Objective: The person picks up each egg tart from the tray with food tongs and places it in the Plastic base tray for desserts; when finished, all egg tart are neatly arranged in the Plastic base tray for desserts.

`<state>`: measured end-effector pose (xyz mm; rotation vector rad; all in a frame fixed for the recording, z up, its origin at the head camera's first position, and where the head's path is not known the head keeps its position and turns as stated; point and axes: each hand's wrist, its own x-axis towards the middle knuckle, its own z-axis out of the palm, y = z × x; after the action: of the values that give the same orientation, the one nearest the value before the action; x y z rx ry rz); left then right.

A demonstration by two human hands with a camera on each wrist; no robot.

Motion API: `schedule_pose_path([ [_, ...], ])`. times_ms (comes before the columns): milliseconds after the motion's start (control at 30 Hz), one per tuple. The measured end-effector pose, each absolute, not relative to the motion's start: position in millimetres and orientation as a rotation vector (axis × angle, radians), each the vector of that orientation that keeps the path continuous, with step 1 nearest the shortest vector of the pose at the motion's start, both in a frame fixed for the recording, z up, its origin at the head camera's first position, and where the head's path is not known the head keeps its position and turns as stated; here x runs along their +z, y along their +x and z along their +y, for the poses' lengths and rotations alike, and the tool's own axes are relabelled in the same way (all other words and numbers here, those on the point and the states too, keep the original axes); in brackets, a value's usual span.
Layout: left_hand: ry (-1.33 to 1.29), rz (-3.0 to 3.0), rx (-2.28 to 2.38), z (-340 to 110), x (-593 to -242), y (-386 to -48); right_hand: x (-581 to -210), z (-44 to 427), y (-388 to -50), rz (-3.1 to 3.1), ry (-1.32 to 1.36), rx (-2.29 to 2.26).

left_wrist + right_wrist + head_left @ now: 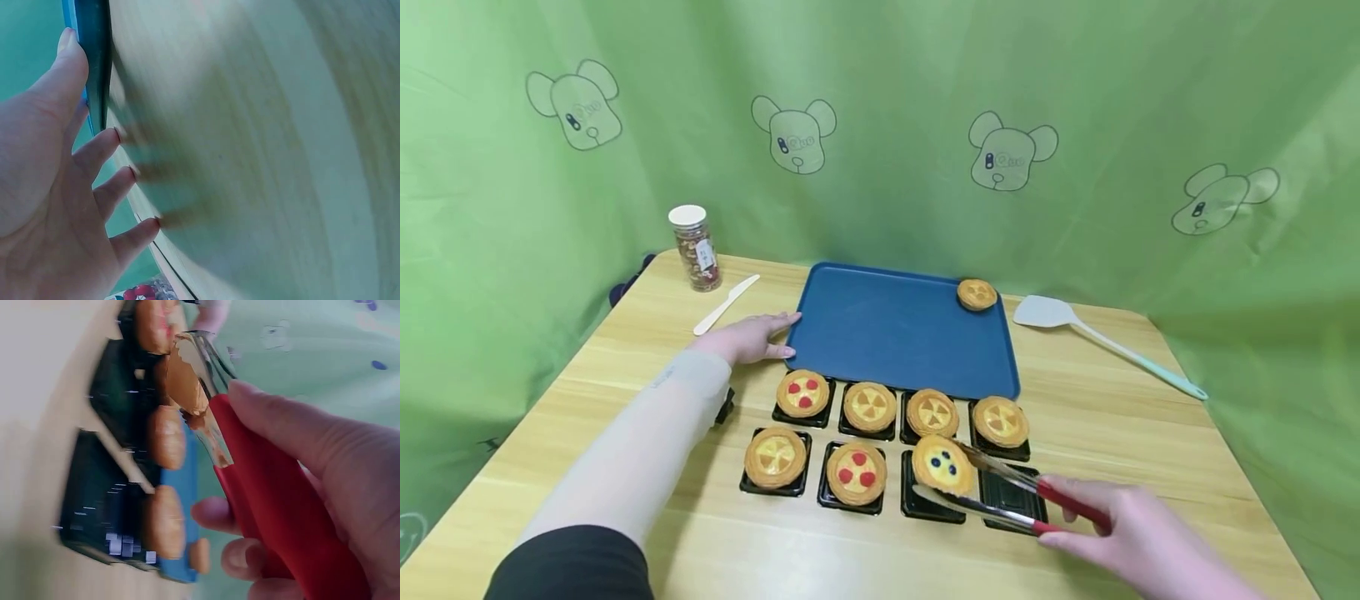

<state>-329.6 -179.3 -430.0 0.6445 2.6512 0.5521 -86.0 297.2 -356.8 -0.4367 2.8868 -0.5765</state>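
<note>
My right hand (1120, 525) grips a pair of red-handled metal tongs (1007, 517), whose arms close around an egg tart with blueberries (943, 465). In the head view that tart sits above a black plastic holder (925, 505); the right wrist view has it tilted between the tongs, raised off the holders. The red handles (269, 506) fill my right palm. With fingers straight, my left hand (748, 337) touches the left edge of the blue tray (887, 333). Its thumb rests at the tray rim (94, 62) in the left wrist view, fingertips on the table.
Several tarts, such as a raspberry one (856, 473), sit in black holders before the tray. An unfilled holder (1011, 497) lies under the tongs. One tart (977, 294) is in the tray's far right corner. A jar (697, 250), a plastic knife (726, 305) and a spatula (1105, 340) lie around.
</note>
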Motion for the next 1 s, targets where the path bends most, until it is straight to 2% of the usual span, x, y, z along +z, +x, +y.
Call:
schedule_pose_path([
  [300, 0.641, 2.637, 0.568, -179, -430, -332, -381, 292, -84, 2.865, -0.304, -0.434],
  [1000, 0.656, 2.653, 0.563, -179, -427, -326, -379, 286, -87, 2.842, -0.268, -0.44],
])
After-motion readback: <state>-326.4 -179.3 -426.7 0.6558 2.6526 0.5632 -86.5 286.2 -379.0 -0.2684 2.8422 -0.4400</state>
